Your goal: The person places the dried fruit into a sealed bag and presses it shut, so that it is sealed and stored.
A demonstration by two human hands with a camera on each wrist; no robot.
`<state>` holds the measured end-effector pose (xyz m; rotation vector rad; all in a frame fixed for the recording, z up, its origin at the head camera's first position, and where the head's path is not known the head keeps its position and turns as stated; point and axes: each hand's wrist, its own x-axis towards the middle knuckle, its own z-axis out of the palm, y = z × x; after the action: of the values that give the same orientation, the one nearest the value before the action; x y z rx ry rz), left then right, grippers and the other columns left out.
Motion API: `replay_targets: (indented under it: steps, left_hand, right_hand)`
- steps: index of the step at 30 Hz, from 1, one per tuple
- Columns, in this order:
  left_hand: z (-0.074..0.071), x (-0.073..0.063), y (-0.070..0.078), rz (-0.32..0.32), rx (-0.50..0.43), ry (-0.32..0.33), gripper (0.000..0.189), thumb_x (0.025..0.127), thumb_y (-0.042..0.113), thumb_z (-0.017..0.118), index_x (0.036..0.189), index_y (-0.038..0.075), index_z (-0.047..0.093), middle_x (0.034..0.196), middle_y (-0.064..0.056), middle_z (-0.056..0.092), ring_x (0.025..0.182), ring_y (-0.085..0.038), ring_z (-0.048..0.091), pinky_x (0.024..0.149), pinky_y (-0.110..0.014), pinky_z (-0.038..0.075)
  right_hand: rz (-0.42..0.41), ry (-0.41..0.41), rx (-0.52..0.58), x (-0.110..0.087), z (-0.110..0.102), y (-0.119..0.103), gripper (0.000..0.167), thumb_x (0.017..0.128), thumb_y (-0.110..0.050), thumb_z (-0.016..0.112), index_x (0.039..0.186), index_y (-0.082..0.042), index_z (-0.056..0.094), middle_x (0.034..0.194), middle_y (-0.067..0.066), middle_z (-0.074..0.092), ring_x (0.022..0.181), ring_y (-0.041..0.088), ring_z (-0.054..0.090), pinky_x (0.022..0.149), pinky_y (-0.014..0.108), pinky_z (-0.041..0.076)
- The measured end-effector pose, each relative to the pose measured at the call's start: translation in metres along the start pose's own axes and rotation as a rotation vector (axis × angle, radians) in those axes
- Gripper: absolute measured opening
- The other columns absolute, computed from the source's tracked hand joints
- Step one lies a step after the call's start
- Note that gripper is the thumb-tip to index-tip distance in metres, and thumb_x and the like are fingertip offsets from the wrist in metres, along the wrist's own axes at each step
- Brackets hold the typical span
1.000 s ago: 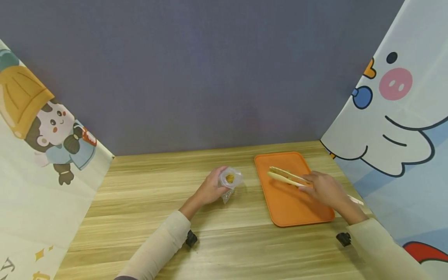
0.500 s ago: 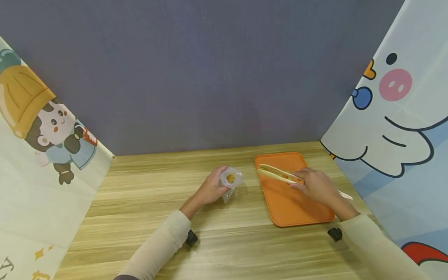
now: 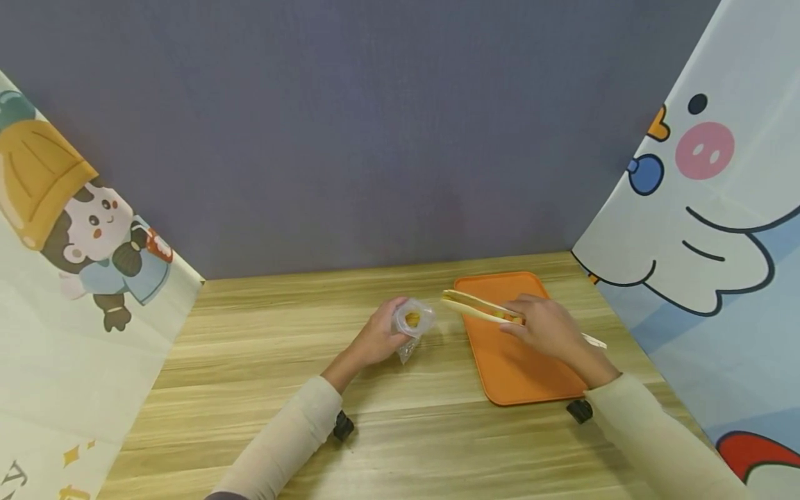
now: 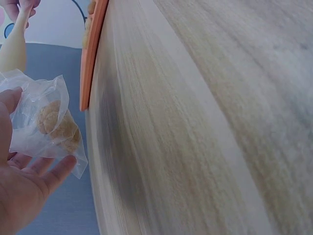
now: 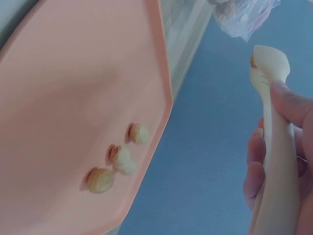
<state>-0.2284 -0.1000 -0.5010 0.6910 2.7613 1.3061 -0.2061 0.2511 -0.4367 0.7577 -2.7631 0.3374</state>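
My left hand (image 3: 382, 333) holds a clear plastic bag (image 3: 420, 314) with its mouth spread wide. Inside the bag, the left wrist view shows rough, rounded tan-brown pieces (image 4: 58, 125). My right hand (image 3: 550, 330) grips pale cream tongs (image 3: 469, 305), whose tips point at the bag, a short gap away from it. A bit of brown (image 5: 253, 61) shows between the tong tips in the right wrist view; most of it is hidden. Below the tongs is an orange tray (image 3: 506, 378) bearing several round tan pieces (image 5: 100, 180).
The wood-grain table (image 3: 262, 347) meets a grey panel (image 3: 375, 139) at the back. Cartoon-printed panels stand at the left (image 3: 75, 361) and right (image 3: 662, 333). A black device (image 3: 580, 411) sits at the right wrist, another (image 3: 343, 425) at the left.
My right hand has moved left with the tongs, bringing their tips from over the tray past its left edge and close to the bag. The left hand and bag have stayed nearly still.
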Motion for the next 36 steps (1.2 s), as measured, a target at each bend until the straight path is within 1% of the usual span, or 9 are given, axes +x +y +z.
replay_targets:
  steps: [5,7,11,14,18,23,29,33,36]
  left_hand:
    - [0.0,0.0,-0.001,0.012,-0.013,0.002,0.075,0.087,0.018,0.078,0.152,0.007,0.04,0.142,-0.016,0.055,0.128,-0.034,0.055,0.109,-0.055,0.047]
    - [0.0,0.0,-0.001,0.017,-0.013,0.004,0.075,0.087,0.018,0.078,0.151,0.006,0.04,0.142,-0.016,0.055,0.129,-0.034,0.055,0.109,-0.056,0.047]
    - [0.001,0.0,-0.001,0.025,-0.014,0.003,0.075,0.088,0.019,0.078,0.151,0.005,0.04,0.142,-0.017,0.055,0.129,-0.034,0.055,0.11,-0.056,0.046]
    - [0.001,0.0,-0.001,0.026,-0.018,-0.003,0.075,0.088,0.018,0.078,0.151,0.005,0.04,0.143,-0.017,0.054,0.13,-0.034,0.055,0.11,-0.056,0.047]
    - [0.001,-0.001,-0.001,0.025,-0.017,-0.007,0.075,0.089,0.018,0.077,0.152,0.006,0.039,0.144,-0.017,0.054,0.13,-0.035,0.054,0.11,-0.056,0.046]
    - [0.0,-0.001,0.0,0.013,-0.012,-0.007,0.075,0.089,0.018,0.078,0.152,0.006,0.039,0.146,-0.018,0.053,0.132,-0.036,0.053,0.112,-0.056,0.045]
    - [0.0,0.0,0.001,0.005,-0.004,-0.003,0.075,0.089,0.02,0.077,0.153,0.006,0.039,0.147,-0.019,0.052,0.133,-0.036,0.053,0.112,-0.055,0.045]
    - [-0.001,0.001,0.001,0.006,-0.001,-0.004,0.075,0.09,0.02,0.077,0.153,0.005,0.039,0.146,-0.018,0.053,0.132,-0.036,0.054,0.111,-0.056,0.046]
    - [-0.001,0.001,0.001,0.007,0.002,-0.005,0.075,0.09,0.019,0.077,0.153,0.005,0.039,0.145,-0.018,0.053,0.131,-0.036,0.054,0.111,-0.055,0.046]
  right_hand:
    - [-0.012,0.004,0.016,0.006,0.001,-0.009,0.046,0.086,-0.037,0.079,0.122,-0.008,0.074,0.102,0.009,0.075,0.079,0.022,0.069,0.069,0.042,0.059]
    - [-0.012,0.005,0.028,0.007,0.001,-0.012,0.046,0.086,-0.036,0.08,0.122,-0.008,0.074,0.102,0.009,0.075,0.078,0.022,0.068,0.069,0.042,0.059]
    - [-0.014,0.008,0.044,0.01,0.002,-0.017,0.045,0.085,-0.035,0.081,0.121,-0.008,0.075,0.1,0.008,0.075,0.071,0.015,0.064,0.063,0.036,0.056]
    - [-0.028,0.011,0.052,0.013,0.002,-0.022,0.045,0.085,-0.033,0.081,0.12,-0.008,0.075,0.099,0.008,0.075,0.068,0.014,0.063,0.061,0.034,0.054]
    - [-0.04,-0.001,0.05,0.016,0.002,-0.027,0.045,0.086,-0.034,0.08,0.122,-0.008,0.074,0.101,0.008,0.075,0.073,0.018,0.067,0.065,0.037,0.056]
    - [-0.029,-0.023,0.049,0.018,0.002,-0.033,0.045,0.088,-0.037,0.078,0.124,-0.01,0.073,0.105,0.008,0.075,0.077,0.02,0.069,0.066,0.038,0.057]
    - [-0.018,-0.04,0.065,0.019,0.003,-0.036,0.047,0.089,-0.038,0.076,0.127,-0.009,0.072,0.113,0.011,0.074,0.082,0.024,0.071,0.071,0.041,0.059]
    - [0.009,-0.058,0.093,0.021,0.003,-0.037,0.053,0.089,-0.04,0.077,0.131,-0.009,0.069,0.119,0.014,0.072,0.082,0.024,0.071,0.071,0.041,0.059]
    - [0.032,-0.069,0.11,0.022,0.003,-0.037,0.055,0.088,-0.039,0.078,0.133,-0.008,0.068,0.12,0.014,0.072,0.078,0.021,0.069,0.07,0.04,0.059]
